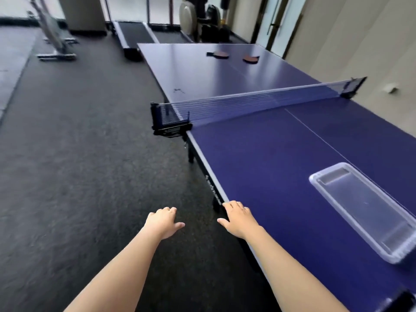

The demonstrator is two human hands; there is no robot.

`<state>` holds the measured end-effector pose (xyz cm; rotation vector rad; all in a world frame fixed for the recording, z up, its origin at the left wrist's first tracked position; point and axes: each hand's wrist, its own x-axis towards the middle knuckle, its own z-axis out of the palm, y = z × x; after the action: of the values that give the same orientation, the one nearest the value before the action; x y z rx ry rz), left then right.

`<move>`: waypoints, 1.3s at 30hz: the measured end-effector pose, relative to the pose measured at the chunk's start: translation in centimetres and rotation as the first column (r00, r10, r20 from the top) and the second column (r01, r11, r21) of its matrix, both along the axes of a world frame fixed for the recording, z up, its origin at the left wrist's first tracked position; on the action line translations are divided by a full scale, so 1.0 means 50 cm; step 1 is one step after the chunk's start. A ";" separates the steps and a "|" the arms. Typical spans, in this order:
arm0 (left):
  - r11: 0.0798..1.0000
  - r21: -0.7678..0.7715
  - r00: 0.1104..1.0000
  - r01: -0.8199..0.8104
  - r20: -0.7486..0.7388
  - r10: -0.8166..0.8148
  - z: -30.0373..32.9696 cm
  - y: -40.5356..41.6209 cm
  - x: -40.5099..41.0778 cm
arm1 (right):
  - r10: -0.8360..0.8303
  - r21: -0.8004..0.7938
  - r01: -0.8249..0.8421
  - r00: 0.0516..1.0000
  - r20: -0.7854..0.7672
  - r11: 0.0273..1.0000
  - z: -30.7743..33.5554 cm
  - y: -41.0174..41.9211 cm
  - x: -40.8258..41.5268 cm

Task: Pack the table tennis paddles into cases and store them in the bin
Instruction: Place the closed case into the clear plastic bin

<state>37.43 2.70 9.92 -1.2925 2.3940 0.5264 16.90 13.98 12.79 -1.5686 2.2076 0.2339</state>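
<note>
Two red-faced paddles lie flat on the far half of the blue table tennis table point(258, 154), beyond the net: one paddle point(219, 54) to the left, the other paddle point(251, 58) just right of it. A clear plastic bin point(362, 208) with nothing visible inside sits on the near half, toward the right. My left hand point(163, 221) hovers over the dark floor beside the table, fingers relaxed, holding nothing. My right hand point(238, 218) is over the table's near left edge, fingers loose, holding nothing. No cases are in view.
The net point(258, 102) spans the table's middle on black clamps. Dark carpet floor point(78, 154) runs along the table's left side. Treadmills point(135, 34) and exercise machines stand at the back. A wall and doors line the right.
</note>
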 end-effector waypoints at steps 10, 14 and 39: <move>0.987 -0.050 0.987 -0.155 0.021 0.156 0.027 -0.242 0.066 | 0.221 -0.003 -0.221 0.974 0.047 0.975 -0.007 -0.314 0.063; 0.974 -0.035 0.973 -0.225 0.041 0.226 0.014 -0.328 0.062 | 0.287 -0.007 -0.287 0.957 0.050 0.958 -0.020 -0.442 0.063; 0.954 0.063 0.955 -0.292 0.070 0.288 -0.046 -1.085 0.334 | 0.318 0.152 -0.326 0.945 0.073 0.933 -0.080 -1.239 0.332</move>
<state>54.11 -51.57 7.62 -1.6139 2.1264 0.6406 33.50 -47.99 8.80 -1.8163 1.8339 0.4564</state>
